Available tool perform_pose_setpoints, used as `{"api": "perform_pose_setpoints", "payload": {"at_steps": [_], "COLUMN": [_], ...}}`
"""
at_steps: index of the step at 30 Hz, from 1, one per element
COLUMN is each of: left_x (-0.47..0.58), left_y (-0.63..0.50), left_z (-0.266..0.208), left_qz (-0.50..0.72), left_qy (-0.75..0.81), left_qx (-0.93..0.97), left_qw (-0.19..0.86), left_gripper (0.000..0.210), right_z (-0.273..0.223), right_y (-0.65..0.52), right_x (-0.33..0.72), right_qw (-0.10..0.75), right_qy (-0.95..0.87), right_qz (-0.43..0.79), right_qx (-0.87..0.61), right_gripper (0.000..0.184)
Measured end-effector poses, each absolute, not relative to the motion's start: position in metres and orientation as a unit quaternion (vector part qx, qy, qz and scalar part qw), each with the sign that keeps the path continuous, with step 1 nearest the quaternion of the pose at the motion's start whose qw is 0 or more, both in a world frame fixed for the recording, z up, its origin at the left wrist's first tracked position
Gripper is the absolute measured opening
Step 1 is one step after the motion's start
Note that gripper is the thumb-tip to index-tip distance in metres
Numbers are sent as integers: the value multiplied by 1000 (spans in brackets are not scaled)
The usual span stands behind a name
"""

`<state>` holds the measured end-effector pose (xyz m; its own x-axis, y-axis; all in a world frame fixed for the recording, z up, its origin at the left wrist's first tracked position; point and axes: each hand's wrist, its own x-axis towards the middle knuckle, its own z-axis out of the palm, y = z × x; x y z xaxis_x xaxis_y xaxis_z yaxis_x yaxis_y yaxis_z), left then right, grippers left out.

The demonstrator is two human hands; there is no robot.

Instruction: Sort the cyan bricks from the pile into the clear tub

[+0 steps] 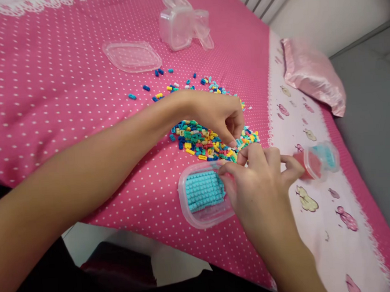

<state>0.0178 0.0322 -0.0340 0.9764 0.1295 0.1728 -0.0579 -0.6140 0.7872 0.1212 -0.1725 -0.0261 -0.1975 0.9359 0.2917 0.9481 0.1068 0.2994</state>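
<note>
Blue bricks (202, 191) fill part of the tub (182, 197); a mixed pile (194, 137) lies loose beyond. The left hand (218, 116) half-curls above it, the right hand (259, 173) half-closes beside the tub; what either holds is hidden.

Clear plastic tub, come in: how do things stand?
Right hand at the clear plastic tub, hiding its right end. Left hand at the pile of multicoloured plastic bricks. Turquoise studded bricks packed in rows inside.
</note>
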Motion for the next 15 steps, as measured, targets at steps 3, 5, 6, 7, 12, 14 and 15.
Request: {"api": "perform_pose_setpoints", "payload": {"at_steps": [3, 5, 6, 7, 12, 14, 15], "left_x": [19, 19, 20, 20, 19, 19, 19], "left_y": [33, 33, 33, 33, 30, 30, 30], "left_z": [-36, -37, -37, -36, -33, -32, -32], "left_qz": [108, 103, 98, 94, 98, 105, 107], "left_qy": [9, 6, 7, 9, 27, 23, 20], "left_qx": [891, 891, 890, 890, 884, 883, 884], "left_qw": [441, 443, 444, 447, 457, 456, 455], "left_gripper": [18, 19, 19, 20, 16, 15, 15], "right_z": [-27, -28, -27, -27, -26, -25, -25], "right_y": [-171, -171, -171, -172, -176, -177, -178], "right_x": [123, 123, 123, 123, 118, 116, 115], "right_qw": [30, 26, 23, 20, 17, -5, -15], "right_qy": [-751, -754, -754, -753, -731, -722, -721], "right_qz": [-214, -216, -215, -212, -236, -255, -260], "right_qx": [-624, -619, -620, -622, -640, -643, -642], "right_gripper": [17, 16, 16, 17, 25, 26, 26]}}
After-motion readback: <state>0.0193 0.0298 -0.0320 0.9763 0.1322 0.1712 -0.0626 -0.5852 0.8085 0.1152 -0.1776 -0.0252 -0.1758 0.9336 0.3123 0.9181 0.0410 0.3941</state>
